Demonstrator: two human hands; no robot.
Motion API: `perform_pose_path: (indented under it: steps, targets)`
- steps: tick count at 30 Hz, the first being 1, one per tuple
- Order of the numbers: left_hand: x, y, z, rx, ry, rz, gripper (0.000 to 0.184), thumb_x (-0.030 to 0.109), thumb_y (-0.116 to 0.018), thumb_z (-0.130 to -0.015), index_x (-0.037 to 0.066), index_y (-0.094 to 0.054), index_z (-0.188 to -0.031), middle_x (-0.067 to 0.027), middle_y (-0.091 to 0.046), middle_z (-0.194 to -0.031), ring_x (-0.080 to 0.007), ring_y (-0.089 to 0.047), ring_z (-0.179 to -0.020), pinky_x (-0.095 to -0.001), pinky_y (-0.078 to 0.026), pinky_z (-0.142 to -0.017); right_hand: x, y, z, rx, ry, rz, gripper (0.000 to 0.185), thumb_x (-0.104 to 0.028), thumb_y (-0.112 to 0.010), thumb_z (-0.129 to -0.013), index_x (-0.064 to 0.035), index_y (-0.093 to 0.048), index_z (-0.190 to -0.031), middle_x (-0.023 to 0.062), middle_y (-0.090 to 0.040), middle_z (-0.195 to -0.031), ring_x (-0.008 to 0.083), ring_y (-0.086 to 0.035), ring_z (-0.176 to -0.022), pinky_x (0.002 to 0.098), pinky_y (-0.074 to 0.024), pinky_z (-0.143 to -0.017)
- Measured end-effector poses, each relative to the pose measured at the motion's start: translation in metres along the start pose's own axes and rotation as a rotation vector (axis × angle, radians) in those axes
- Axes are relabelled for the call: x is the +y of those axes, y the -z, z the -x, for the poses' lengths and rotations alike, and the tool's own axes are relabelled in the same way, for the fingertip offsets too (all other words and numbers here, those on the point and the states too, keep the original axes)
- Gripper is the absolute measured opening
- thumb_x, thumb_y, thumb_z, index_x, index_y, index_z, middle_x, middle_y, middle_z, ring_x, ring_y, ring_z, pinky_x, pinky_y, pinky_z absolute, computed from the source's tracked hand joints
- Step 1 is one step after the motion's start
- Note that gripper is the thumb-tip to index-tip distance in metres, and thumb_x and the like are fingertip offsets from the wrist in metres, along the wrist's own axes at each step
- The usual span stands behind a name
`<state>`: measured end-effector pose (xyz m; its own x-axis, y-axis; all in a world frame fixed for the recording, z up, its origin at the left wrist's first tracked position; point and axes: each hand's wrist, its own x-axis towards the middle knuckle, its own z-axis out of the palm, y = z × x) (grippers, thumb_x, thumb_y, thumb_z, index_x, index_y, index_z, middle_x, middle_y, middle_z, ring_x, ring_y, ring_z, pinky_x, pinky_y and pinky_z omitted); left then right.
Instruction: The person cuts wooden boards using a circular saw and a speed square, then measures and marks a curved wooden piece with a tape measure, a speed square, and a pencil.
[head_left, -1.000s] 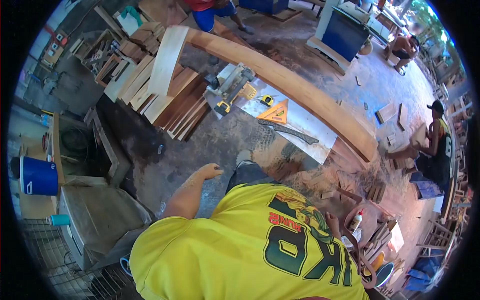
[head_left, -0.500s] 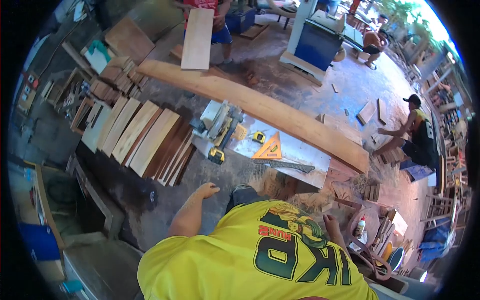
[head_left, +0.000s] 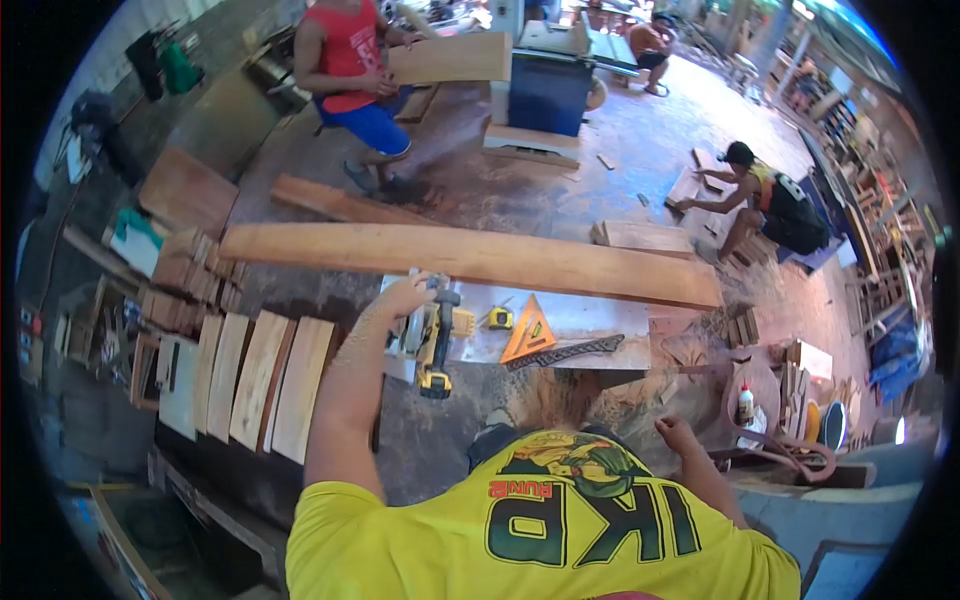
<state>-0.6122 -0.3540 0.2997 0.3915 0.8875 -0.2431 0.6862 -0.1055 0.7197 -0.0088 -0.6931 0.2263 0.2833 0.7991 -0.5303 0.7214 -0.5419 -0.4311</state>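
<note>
My left hand [head_left: 406, 294] reaches forward, its fingers curled over the far end of a yellow and black circular saw [head_left: 436, 335]. The saw stands on a white board [head_left: 590, 335], its battery end toward me. Right of the saw on that board lie a yellow tape measure [head_left: 500, 317], an orange triangular square [head_left: 530, 330] and a dark, patterned strip [head_left: 568, 351]. My right hand [head_left: 677, 435] hangs low on the right with fingers curled, nothing visible in it and touching nothing. A long wooden plank [head_left: 480, 258] lies across just beyond the white board.
Cut boards [head_left: 262, 380] lie in a row at left, near stacked wood blocks [head_left: 180, 280]. A person in red [head_left: 345, 60] holds a board [head_left: 450, 58] beside a blue machine [head_left: 545, 95]. Another person [head_left: 775, 205] crouches at right. A glue bottle [head_left: 745, 405] stands at lower right.
My left hand has moved forward from near my body onto the circular saw. The view has shifted. The person in red has tilted their board, and the crouching person now reaches toward wood pieces.
</note>
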Motion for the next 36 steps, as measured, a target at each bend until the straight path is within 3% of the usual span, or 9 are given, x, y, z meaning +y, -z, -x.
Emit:
perform_pose_path:
  steps: [2, 7, 11, 12, 15, 19, 27, 33, 36]
  targets:
    - [0.036, 0.021, 0.002, -0.223, -0.066, -0.385, 0.052, 0.035, -0.064, -0.079, 0.003, -0.055, -0.118, -0.0244, -0.061, -0.111, -0.0386, -0.06, -0.102, -0.0431, -0.047, -0.089, 0.004, -0.001, 0.003, 0.028, 0.001, -0.04, 0.038, -0.034, -0.062, -0.087, 0.0003, -0.067, -0.103, 0.0201, -0.068, -0.094, 0.031, -0.066, -0.09, 0.0382, -0.05, -0.079]
    - [-0.029, -0.087, 0.031, -0.259, -0.078, -0.249, 0.057, 0.042, -0.065, -0.079, 0.007, -0.056, -0.123, -0.0192, -0.061, -0.116, -0.0348, -0.057, -0.108, -0.0414, -0.045, -0.093, 0.026, -0.015, -0.008, 0.064, -0.059, -0.049, 0.04, -0.037, -0.063, -0.085, -0.0001, -0.068, -0.101, 0.0203, -0.069, -0.092, 0.0321, -0.066, -0.09, 0.0387, -0.0505, -0.079]
    - [-0.069, -0.201, 0.1, -0.194, 0.449, 0.157, 0.056, 0.048, -0.068, -0.077, 0.009, -0.062, -0.117, -0.0157, -0.066, -0.106, -0.0294, -0.063, -0.098, -0.0397, -0.049, -0.085, 0.034, -0.015, -0.02, -0.055, -0.127, -0.048, 0.045, -0.042, -0.059, -0.086, -0.0043, -0.067, -0.109, 0.0205, -0.067, -0.103, 0.0349, -0.063, -0.099, 0.0408, -0.0489, -0.086]
    - [-0.098, -0.237, 0.127, 0.011, 0.375, 0.145, 0.057, 0.049, -0.067, -0.078, 0.006, -0.063, -0.115, -0.0179, -0.067, -0.102, -0.0315, -0.063, -0.096, -0.0407, -0.049, -0.085, 0.042, -0.015, -0.026, -0.093, -0.109, -0.003, 0.046, -0.043, -0.058, -0.087, -0.0054, -0.067, -0.111, 0.0199, -0.066, -0.105, 0.0354, -0.063, -0.1, 0.0412, -0.0485, -0.087]
    - [-0.126, -0.284, 0.19, -0.129, 0.556, 0.167, 0.063, 0.046, -0.068, -0.078, -0.001, -0.06, -0.119, -0.0223, -0.064, -0.11, -0.0333, -0.061, -0.105, -0.0397, -0.047, -0.091, 0.056, -0.005, -0.05, -0.145, -0.085, 0.055, 0.047, -0.045, -0.057, -0.087, -0.0049, -0.067, -0.108, 0.0196, -0.067, -0.103, 0.0359, -0.063, -0.099, 0.0416, -0.0486, -0.087]
    - [-0.087, -0.27, 0.215, -0.251, 0.57, 0.153, 0.061, 0.045, -0.067, -0.078, 0.0, -0.06, -0.119, -0.0231, -0.063, -0.114, -0.033, -0.059, -0.11, -0.0388, -0.045, -0.094, 0.077, 0.015, -0.11, -0.17, -0.027, 0.244, 0.051, -0.05, -0.054, -0.087, -0.0042, -0.068, -0.104, 0.019, -0.068, -0.101, 0.0357, -0.063, -0.099, 0.0417, -0.0482, -0.088]
    - [-0.026, -0.239, 0.113, 0.192, 0.569, 0.222, 0.053, 0.038, -0.065, -0.083, -0.001, -0.059, -0.119, -0.0207, -0.064, -0.112, -0.0284, -0.061, -0.107, -0.0368, -0.046, -0.092, 0.029, 0.08, -0.213, -0.073, 0.22, 0.059, 0.042, -0.042, -0.061, -0.085, -0.0037, -0.069, -0.1, 0.0189, -0.068, -0.099, 0.0347, -0.064, -0.097, 0.0432, -0.0492, -0.082]
    - [0.039, -0.242, 0.114, 0.074, 0.522, 0.08, 0.055, 0.039, -0.065, -0.083, -0.001, -0.059, -0.12, -0.0193, -0.064, -0.112, -0.0286, -0.061, -0.107, -0.0363, -0.046, -0.092, 0.036, 0.074, -0.23, -0.089, 0.227, -0.108, 0.04, -0.044, -0.06, -0.085, -0.0091, -0.071, -0.101, 0.0181, -0.067, -0.105, 0.0349, -0.063, -0.099, 0.0422, -0.0491, -0.086]
    - [0.058, -0.238, 0.125, 0.041, 0.58, 0.027, 0.056, 0.041, -0.065, -0.082, 0.0, -0.06, -0.119, -0.0189, -0.064, -0.113, -0.0295, -0.06, -0.108, -0.0366, -0.046, -0.092, 0.074, 0.055, -0.224, -0.165, 0.219, 0.173, 0.057, -0.055, -0.047, -0.089, -0.0055, -0.069, -0.106, 0.019, -0.063, -0.114, 0.0355, -0.058, -0.109, 0.0423, -0.0446, -0.094]
